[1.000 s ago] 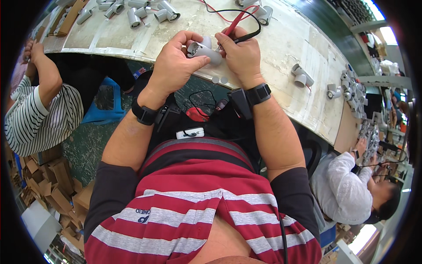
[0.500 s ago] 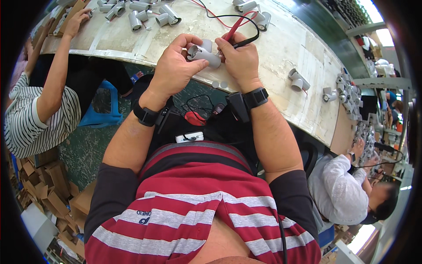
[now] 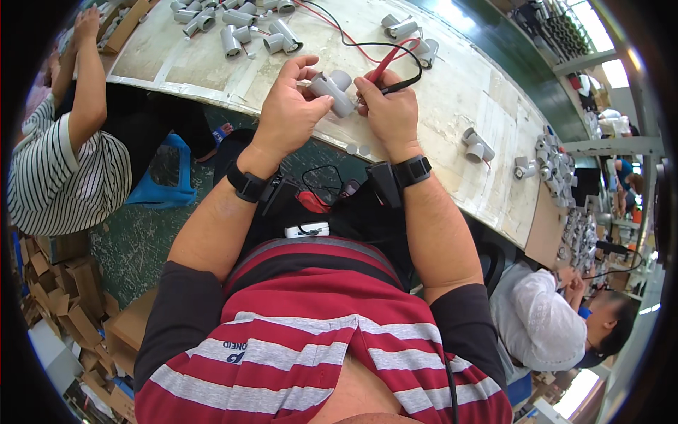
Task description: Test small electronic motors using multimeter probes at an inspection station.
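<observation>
My left hand (image 3: pixel 288 119) grips a grey two-cylinder lamp-like housing (image 3: pixel 329 93) between thumb and fingers, above the table's near edge. Close to its right end is my right hand (image 3: pixel 393 119), closed around a red test probe (image 3: pixel 382 66) and a black test probe (image 3: pixel 400 85). The probe tips sit by the end of the housing; whether they touch anything inside cannot be made out. From the probes, a red lead (image 3: pixel 367 58) and a black lead (image 3: pixel 344 33) run back over the table. Two small pale discs (image 3: pixel 358 150) lie below my hands at the table edge.
Several similar grey housings (image 3: pixel 231 41) lie at the table's back left, others (image 3: pixel 478 145) to the right. A co-worker in stripes (image 3: pixel 67 166) sits left near a cardboard box (image 3: pixel 126 27); another in white (image 3: pixel 540 318) works at right. A blue stool (image 3: pixel 166 173) stands below the table.
The housing has turned in my left hand, its far cylinder now showing more. Both my hands stay close together. The left co-worker's arm has shifted away from me.
</observation>
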`<state>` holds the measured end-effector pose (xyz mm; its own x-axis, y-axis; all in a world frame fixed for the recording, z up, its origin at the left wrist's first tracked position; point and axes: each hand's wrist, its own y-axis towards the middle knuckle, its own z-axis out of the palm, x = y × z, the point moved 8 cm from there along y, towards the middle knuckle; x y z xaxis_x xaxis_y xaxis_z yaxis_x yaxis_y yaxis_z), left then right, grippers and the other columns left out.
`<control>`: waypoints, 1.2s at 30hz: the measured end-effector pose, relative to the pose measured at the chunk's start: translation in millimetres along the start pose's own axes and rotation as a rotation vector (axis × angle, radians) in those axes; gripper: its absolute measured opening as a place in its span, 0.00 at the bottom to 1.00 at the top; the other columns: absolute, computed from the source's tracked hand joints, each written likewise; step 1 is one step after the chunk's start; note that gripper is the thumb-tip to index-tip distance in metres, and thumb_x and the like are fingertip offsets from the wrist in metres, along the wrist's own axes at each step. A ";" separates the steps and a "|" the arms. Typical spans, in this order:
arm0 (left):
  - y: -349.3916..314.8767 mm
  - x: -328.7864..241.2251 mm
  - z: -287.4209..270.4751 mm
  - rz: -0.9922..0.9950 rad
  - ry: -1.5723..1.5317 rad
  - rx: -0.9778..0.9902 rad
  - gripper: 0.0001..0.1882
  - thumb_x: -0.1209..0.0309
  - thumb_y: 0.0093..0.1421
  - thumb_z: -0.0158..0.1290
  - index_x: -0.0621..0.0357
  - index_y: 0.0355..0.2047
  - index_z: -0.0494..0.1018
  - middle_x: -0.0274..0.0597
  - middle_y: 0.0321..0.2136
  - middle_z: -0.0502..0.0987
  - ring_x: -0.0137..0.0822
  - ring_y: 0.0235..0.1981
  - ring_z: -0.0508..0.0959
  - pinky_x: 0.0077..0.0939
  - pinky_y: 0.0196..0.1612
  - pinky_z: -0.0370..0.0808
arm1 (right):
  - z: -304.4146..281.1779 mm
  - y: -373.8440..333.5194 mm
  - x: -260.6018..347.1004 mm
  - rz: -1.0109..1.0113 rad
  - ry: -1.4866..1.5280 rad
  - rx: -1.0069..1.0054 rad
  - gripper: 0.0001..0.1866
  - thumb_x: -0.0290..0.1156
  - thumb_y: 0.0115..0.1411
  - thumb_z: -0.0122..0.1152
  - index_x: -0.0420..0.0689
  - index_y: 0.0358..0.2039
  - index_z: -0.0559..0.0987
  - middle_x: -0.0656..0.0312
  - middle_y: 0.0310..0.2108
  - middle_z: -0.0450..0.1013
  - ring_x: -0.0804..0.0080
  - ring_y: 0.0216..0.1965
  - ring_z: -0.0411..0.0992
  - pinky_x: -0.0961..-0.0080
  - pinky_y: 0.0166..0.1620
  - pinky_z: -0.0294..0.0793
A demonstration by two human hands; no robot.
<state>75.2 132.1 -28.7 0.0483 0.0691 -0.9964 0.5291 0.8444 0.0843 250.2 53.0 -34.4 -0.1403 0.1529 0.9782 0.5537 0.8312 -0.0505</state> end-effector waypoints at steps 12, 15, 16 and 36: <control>10.0 11.4 20.0 0.006 -0.120 -0.031 0.36 0.78 0.57 0.64 0.66 0.65 0.64 0.52 0.52 0.75 0.35 0.42 0.83 0.29 0.43 0.83 | 2.6 -0.4 -0.5 -0.075 0.020 -0.003 0.08 0.31 0.67 0.68 0.40 0.38 0.82 0.65 0.27 0.78 0.81 0.24 0.73 0.82 0.27 0.73; 7.8 1.8 18.0 0.074 -0.117 -0.118 0.36 0.77 0.56 0.65 0.66 0.64 0.65 0.55 0.50 0.76 0.38 0.41 0.84 0.30 0.42 0.83 | 0.7 -2.1 -3.0 -0.044 0.110 -0.015 0.08 0.31 0.68 0.68 0.40 0.38 0.81 0.66 0.27 0.78 0.82 0.23 0.72 0.84 0.27 0.71; 7.1 -0.7 18.2 0.047 -0.035 -0.100 0.37 0.76 0.56 0.65 0.65 0.66 0.65 0.55 0.51 0.76 0.38 0.44 0.84 0.31 0.44 0.83 | 1.9 -2.5 -2.1 -0.050 0.117 -0.001 0.08 0.31 0.68 0.68 0.40 0.38 0.81 0.66 0.27 0.78 0.82 0.23 0.72 0.84 0.27 0.71; 16.9 -52.0 -134.1 0.100 0.414 -0.469 0.39 0.72 0.57 0.69 0.69 0.66 0.66 0.48 0.50 0.82 0.37 0.43 0.84 0.31 0.46 0.82 | -53.5 5.3 26.0 -0.120 0.300 -0.165 0.09 0.29 0.68 0.67 0.36 0.42 0.81 0.58 0.30 0.81 0.74 0.26 0.78 0.77 0.30 0.80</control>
<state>-32.0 214.0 24.0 -0.3026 0.2803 -0.9110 0.1068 0.9597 0.2599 293.5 32.7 1.6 0.0211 -0.1248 0.9920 0.6763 0.7325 0.0777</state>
